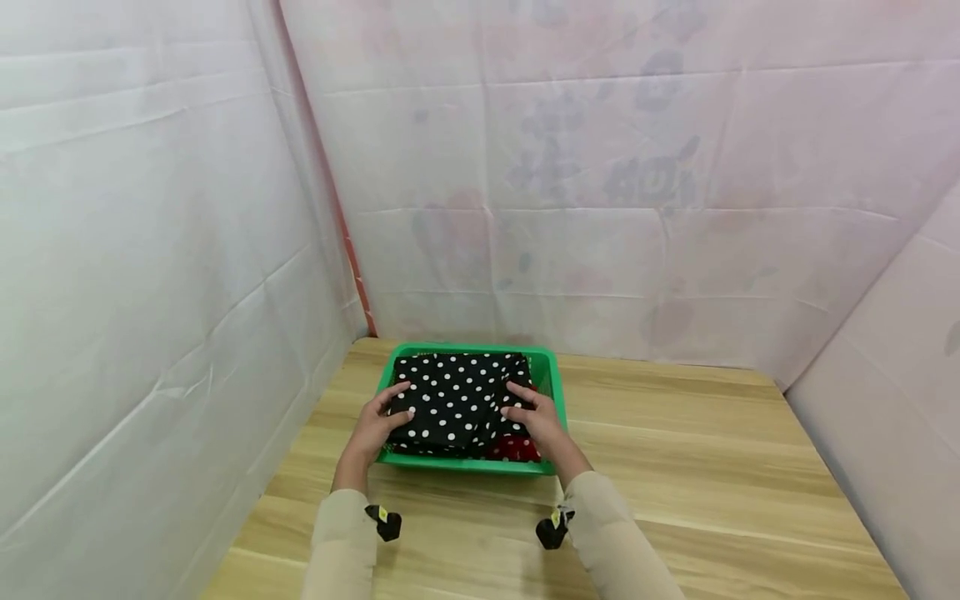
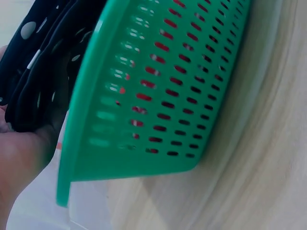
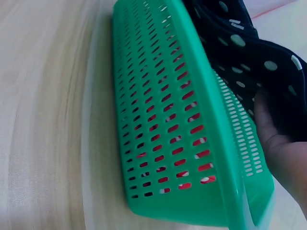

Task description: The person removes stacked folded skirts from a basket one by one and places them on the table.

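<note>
A folded black cloth with white dots (image 1: 450,398) lies at the top of a green plastic basket (image 1: 468,467), in the head view. My left hand (image 1: 371,429) grips its left edge, thumb and fingers spread over the top. At the other side my right hand (image 1: 546,427) holds the right part, where the fabric is more rumpled. Under the black cloth, a red cloth with pale dots (image 1: 516,450) shows at the front right of the basket. The left wrist view has the layered black folds (image 2: 41,72) above the rim; in the right wrist view the right thumb lies against the fabric (image 3: 268,62).
The basket stands on a wood-grain table (image 1: 675,467), near its back left corner. Pale sheeting (image 1: 600,208) hangs behind the table and along both sides. Slots in the basket wall (image 3: 163,124) let red fabric show through. Black devices (image 1: 388,525) are strapped at both wrists.
</note>
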A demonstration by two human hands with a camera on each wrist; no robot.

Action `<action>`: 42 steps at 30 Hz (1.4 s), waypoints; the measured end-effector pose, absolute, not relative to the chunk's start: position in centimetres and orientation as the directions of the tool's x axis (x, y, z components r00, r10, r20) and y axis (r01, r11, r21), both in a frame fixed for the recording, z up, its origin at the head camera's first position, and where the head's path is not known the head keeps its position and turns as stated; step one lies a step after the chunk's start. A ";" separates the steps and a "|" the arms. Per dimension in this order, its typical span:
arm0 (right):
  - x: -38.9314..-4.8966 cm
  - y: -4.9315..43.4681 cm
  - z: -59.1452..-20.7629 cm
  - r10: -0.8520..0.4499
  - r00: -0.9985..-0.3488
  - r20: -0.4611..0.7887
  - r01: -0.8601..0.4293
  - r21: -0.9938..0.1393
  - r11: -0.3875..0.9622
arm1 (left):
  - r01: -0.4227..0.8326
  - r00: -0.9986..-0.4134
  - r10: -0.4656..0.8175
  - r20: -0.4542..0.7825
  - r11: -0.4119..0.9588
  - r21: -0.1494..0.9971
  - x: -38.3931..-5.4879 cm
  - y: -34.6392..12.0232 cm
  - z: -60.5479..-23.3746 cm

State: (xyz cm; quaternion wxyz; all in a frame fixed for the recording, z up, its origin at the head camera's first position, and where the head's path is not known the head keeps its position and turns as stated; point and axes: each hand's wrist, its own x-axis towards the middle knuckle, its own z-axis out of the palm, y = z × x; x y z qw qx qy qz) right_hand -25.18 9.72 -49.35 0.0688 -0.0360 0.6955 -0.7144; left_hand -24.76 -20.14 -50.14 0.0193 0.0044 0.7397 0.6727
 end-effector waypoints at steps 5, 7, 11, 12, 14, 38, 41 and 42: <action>-24.5 10.5 -48.9 -0.135 -0.990 -0.047 0.061 -0.993 -0.103 | 0.002 -1.000 0.000 0.002 0.018 1.000 -23.6 -19.6 -49.6; -24.2 10.9 -48.8 -0.123 -0.991 -0.055 0.073 -0.988 -0.140 | 0.020 -1.000 0.010 0.020 -0.005 1.000 -23.2 -19.2 -49.4; -23.8 12.0 -48.4 -0.105 -0.993 -0.058 0.075 -0.983 -0.167 | 0.044 -0.999 0.029 0.045 -0.028 0.999 -22.6 -18.1 -48.8; -23.7 12.4 -48.3 -0.100 -0.994 -0.048 0.065 -0.983 -0.171 | 0.045 -0.998 0.037 0.047 -0.035 0.998 -22.5 -17.7 -48.7; -23.7 13.3 -48.0 -0.086 -0.996 -0.032 0.047 -0.983 -0.178 | 0.051 -0.997 0.063 0.053 -0.043 0.998 -22.4 -16.9 -48.4; -21.4 23.7 -47.6 -0.034 -0.997 0.068 -0.066 -0.997 -0.048 | -0.002 -0.928 0.372 -0.007 0.015 1.000 -22.7 -7.7 -45.6; -21.2 24.8 -47.7 -0.011 -0.998 0.063 -0.063 -0.998 -0.002 | 0.012 -0.933 0.360 -0.005 0.047 0.999 -23.2 -6.3 -46.1; -21.2 25.2 -47.8 -0.007 -0.998 0.062 -0.063 -0.998 0.011 | 0.009 -0.936 0.353 -0.007 0.044 0.999 -23.4 -5.8 -46.4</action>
